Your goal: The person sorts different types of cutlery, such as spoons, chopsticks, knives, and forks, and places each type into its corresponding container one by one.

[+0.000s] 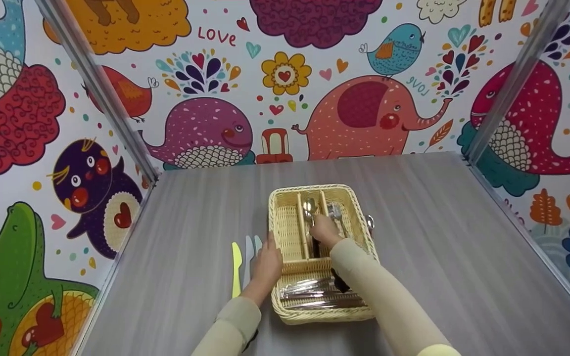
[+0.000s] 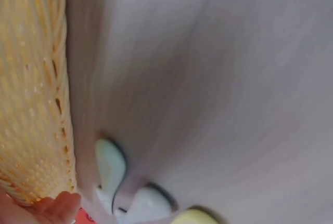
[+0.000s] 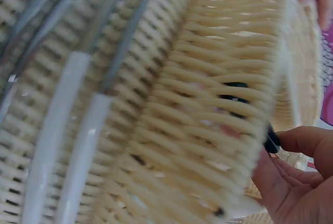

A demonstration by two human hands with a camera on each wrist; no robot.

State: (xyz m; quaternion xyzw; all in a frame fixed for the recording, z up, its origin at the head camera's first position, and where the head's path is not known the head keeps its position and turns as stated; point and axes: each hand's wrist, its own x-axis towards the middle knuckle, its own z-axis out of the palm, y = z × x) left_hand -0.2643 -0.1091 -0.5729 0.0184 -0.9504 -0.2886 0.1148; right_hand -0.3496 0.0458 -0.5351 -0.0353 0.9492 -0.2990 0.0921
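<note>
A woven cutlery basket (image 1: 280, 189) with dividers stands on the grey table. My right hand (image 1: 325, 230) reaches into its narrow middle compartment and holds a spoon (image 1: 308, 205) there, with the metal bowl pointing away from me. In the right wrist view, thumb and finger pinch its dark handle (image 3: 271, 141); the wicker hides part of that hand. My left hand (image 1: 267, 264) rests against the basket's left side, fingers extended along it. Its fingertips (image 2: 65, 206) touch the rim in the left wrist view.
Left of the basket lie a yellow knife (image 1: 236, 267), a grey knife (image 1: 249, 252) and a pale teal knife (image 2: 110, 166). Forks (image 1: 334, 211) lie in the right compartment. Several metal utensils (image 1: 309, 289) fill the front one. Another utensil (image 1: 370, 221) sticks out beyond the right side.
</note>
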